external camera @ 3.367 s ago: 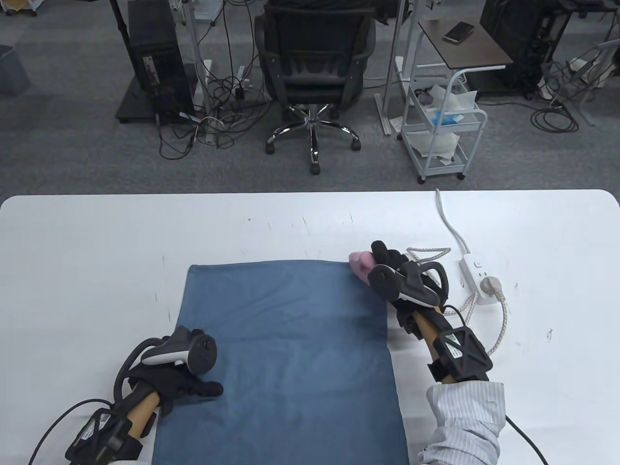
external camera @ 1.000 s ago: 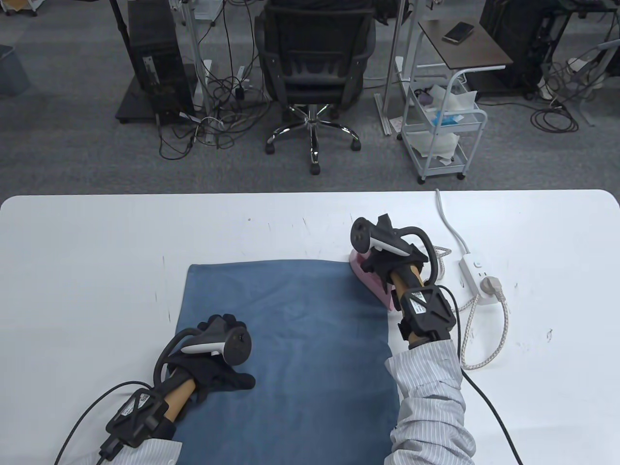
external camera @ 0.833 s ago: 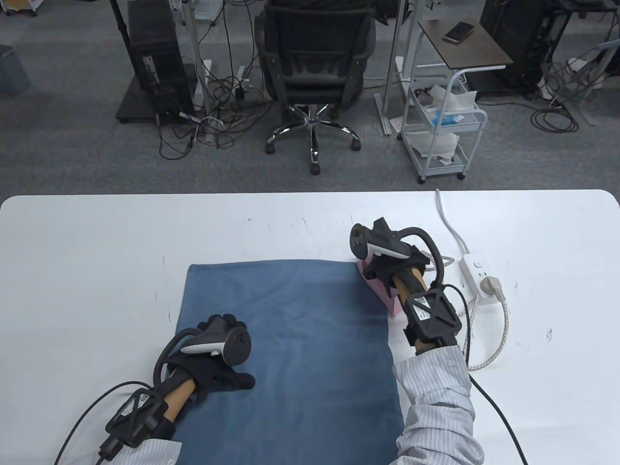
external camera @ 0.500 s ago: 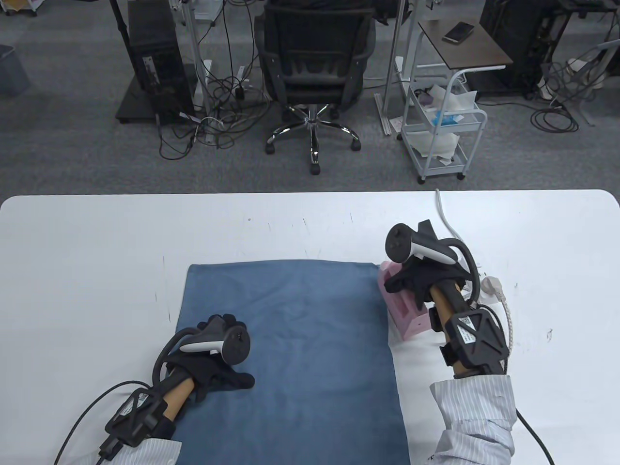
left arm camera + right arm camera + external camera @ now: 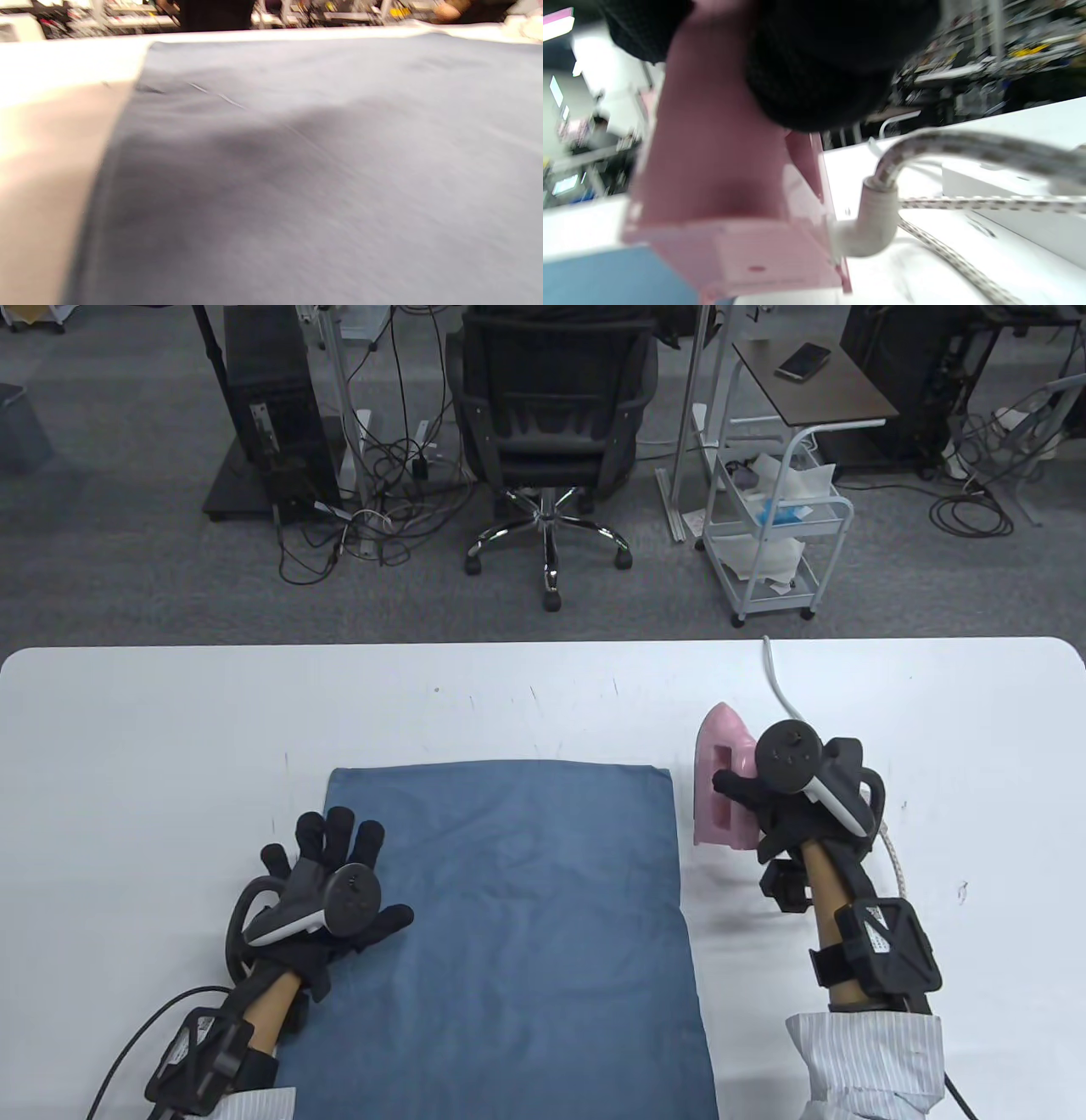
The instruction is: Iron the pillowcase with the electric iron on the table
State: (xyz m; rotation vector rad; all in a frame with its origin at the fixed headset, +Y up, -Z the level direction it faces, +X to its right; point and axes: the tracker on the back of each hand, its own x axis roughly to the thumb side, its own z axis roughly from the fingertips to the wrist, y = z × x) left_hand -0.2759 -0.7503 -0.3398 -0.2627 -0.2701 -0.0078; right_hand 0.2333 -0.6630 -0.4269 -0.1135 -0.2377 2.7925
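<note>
A blue pillowcase (image 5: 509, 925) lies flat on the white table (image 5: 170, 712) and fills the left wrist view (image 5: 322, 169). My left hand (image 5: 331, 865) lies flat with spread fingers at the pillowcase's left edge, holding nothing. My right hand (image 5: 747, 793) grips the handle of a pink electric iron (image 5: 721, 789), which stands tipped on its side on the table just right of the pillowcase. The right wrist view shows the iron's rear (image 5: 721, 203) with its braided cord (image 5: 967, 148) coming out, and my gloved fingers (image 5: 831, 63) around the handle.
The iron's braided cord (image 5: 892, 857) runs behind my right forearm; a white cable (image 5: 776, 678) leads off the table's far edge. The power strip (image 5: 1009, 203) shows in the right wrist view. An office chair (image 5: 551, 432) and a cart (image 5: 780, 534) stand beyond the table.
My right hand has carried the iron off the pillowcase's far right corner to the right and tipped it up on the table. My left hand has slid left and spread its fingers.
</note>
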